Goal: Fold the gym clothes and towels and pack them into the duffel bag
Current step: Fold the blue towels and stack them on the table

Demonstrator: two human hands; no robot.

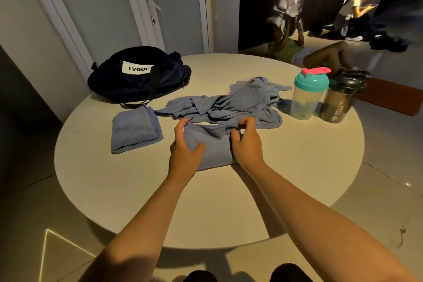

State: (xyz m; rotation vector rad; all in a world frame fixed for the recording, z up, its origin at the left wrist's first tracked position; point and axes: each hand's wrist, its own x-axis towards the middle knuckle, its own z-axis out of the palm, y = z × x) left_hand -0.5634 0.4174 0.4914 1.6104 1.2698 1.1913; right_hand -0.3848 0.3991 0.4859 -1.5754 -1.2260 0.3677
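Our left hand [186,142] and right hand [246,142] flank the half-folded blue cloth [214,144] on the round table [297,167], each with fingers curled over its far edge and thumb pressing on top. A folded towel [135,130] lies just left of it, and the duffel bag [137,75] sits beyond.

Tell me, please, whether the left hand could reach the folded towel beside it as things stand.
Probably yes: the folded towel lies right beside the left hand with nothing between them, though the hand must first release the half-folded towel it grips.
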